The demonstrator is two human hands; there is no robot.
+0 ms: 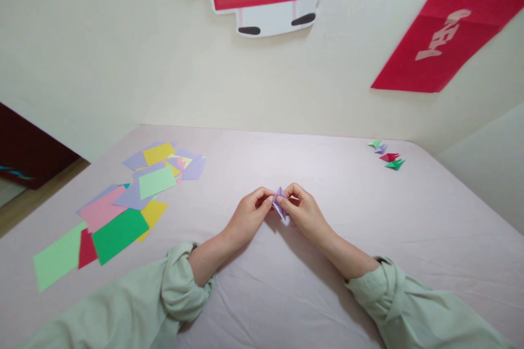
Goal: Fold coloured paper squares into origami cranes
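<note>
So the thing in hand is a small folded purple paper piece [280, 203], lilac, creased down to a pointy little wedge with its tip sticking up. It sits roughly mid-table, held just above the pale pink tablecloth [254, 300]. Both hands are pinched on it: the left hand [249, 217] has thumb and fingertips closed together on the left edge, the right hand [305, 212] does the same on the right edge, fingers curled in tight, nothing spread open. Both sleeves are light green and pushed up the forearms.

Off to the left there's a loose scatter of coloured paper sheets [123, 204], green, pink, yellow, purple, red, overlapping each other. Far right near the table's back edge sits a little row of finished folded pieces [387, 155], green, purple, red, green. Red banner [446, 27] hangs on the wall behind.
</note>
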